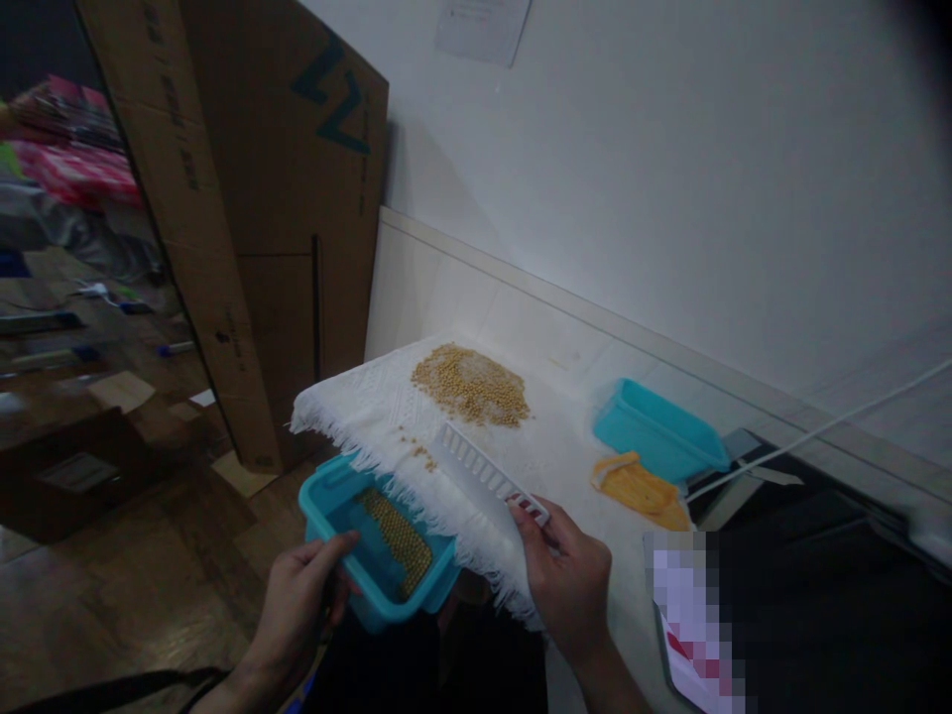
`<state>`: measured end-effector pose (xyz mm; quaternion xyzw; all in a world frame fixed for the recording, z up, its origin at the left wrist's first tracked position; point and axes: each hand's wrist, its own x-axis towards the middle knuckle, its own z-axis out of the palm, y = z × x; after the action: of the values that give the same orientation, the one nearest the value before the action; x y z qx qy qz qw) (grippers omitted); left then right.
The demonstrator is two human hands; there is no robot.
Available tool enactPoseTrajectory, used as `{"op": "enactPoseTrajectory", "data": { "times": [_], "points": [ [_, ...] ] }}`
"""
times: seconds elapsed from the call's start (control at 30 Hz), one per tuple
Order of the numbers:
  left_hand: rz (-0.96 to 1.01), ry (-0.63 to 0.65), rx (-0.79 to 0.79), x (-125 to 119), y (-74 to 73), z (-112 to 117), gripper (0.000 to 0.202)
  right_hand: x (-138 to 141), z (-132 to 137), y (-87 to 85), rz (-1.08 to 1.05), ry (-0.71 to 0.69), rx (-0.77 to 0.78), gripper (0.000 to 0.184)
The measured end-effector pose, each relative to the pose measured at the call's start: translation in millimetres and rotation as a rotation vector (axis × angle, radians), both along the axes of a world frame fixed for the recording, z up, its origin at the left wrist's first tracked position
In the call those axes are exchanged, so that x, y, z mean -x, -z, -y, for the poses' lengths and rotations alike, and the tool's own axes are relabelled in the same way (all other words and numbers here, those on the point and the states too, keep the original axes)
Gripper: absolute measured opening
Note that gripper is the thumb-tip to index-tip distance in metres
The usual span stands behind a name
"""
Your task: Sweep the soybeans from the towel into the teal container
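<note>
My left hand (pixel 297 600) grips the near-left rim of a teal plastic tub (pixel 370 607), thumb over the edge. Inside the tub lies a layer of yellowish beans (pixel 402 535). The tub is held just below the fringed edge of a white cloth (pixel 357 397) on the table. In my right hand (pixel 569 580) is a white slotted plastic strip (pixel 476 461), pinched by its near end, its long side low over the cloth. Beyond the strip, a pile of similar beans (pixel 483 392) spreads over the cloth, and a few loose ones lie near the fringe.
A second teal tub (pixel 661 426) and a yellow cloth (pixel 644 491) lie to the right, by a thin white cable (pixel 818 426). A partly pixelated phone-like object (pixel 680 635) sits near right. A tall cardboard box (pixel 283 188) stands left, against the white wall (pixel 669 149).
</note>
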<state>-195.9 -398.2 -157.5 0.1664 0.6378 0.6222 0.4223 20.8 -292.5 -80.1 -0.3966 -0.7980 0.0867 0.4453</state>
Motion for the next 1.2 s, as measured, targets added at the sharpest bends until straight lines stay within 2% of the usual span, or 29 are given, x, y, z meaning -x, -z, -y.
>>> {"op": "enactPoseTrajectory", "data": {
  "times": [0.33,0.67,1.2],
  "points": [
    [-0.028,-0.004,0.008,2.2,2.9,-0.6,0.050,2.9,0.8,-1.9,0.019,0.014,-0.013,0.019],
    [-0.020,0.001,-0.001,0.1,-3.3,-0.2,0.049,0.6,5.2,-1.0,0.020,0.016,-0.024,0.020],
    [0.001,-0.013,-0.012,1.5,-2.2,-0.7,0.048,0.0,9.8,-1.1,0.035,-0.002,-0.003,0.019]
  ]
}}
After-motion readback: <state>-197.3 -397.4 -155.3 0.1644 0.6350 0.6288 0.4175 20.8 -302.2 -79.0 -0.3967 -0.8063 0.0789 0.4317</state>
